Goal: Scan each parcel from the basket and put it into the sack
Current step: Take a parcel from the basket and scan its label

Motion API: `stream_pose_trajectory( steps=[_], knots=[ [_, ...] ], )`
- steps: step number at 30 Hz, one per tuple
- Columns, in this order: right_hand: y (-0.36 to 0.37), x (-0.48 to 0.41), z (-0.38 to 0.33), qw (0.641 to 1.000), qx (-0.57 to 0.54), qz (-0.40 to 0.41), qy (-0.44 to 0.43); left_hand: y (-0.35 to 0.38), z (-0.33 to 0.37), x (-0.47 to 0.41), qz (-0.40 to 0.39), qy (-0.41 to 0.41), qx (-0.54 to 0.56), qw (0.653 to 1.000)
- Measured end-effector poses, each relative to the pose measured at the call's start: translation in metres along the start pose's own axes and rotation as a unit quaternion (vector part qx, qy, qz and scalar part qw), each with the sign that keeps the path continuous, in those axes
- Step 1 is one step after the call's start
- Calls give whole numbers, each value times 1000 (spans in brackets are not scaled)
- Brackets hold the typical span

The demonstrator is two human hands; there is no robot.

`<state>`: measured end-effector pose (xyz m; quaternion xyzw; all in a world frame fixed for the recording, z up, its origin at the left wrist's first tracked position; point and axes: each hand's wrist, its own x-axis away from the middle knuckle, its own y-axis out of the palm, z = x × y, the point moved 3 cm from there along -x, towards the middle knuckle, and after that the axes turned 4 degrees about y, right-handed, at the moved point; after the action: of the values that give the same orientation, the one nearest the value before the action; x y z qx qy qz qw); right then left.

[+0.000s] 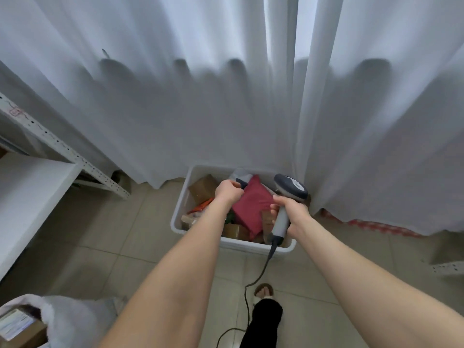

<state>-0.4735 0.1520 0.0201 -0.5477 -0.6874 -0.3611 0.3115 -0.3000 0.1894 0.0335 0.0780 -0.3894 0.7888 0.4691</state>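
Observation:
A white basket (180,209) stands on the floor against the curtain, holding several parcels: brown cardboard boxes (202,188) and a dark red soft parcel (253,205). My left hand (227,190) reaches into the basket with fingers curled at the red parcel's upper left edge, pinching a parcel edge there. My right hand (292,214) grips the handle of a grey barcode scanner (288,189), its head over the basket's right side. The white sack (67,320) lies open at the bottom left with a labelled box (17,327) inside.
White curtains (226,96) hang behind the basket. A white metal shelf (37,177) stands at the left. The scanner cable (251,285) trails across the tiled floor past my foot (263,292). A red-patterned strip shows under the curtain at right.

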Motion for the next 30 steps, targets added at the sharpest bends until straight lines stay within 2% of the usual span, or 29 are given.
stream_pose_trajectory(
  steps=[8,15,19,25,30],
  knots=[
    [-29,-171,-16,997,0,55,57,106,-18,-148,-79,-32,-43,995],
    [-59,-328,35,992,17,72,103,201,-90,-233,-125,-121,-41,984],
    [-71,-408,68,991,35,58,115,252,-128,-259,-152,-166,8,974],
    [-75,-459,92,985,69,52,148,297,-169,-287,-173,-226,40,958],
    [-71,-463,100,982,58,30,176,303,-179,-294,-168,-261,87,947]
  ],
)
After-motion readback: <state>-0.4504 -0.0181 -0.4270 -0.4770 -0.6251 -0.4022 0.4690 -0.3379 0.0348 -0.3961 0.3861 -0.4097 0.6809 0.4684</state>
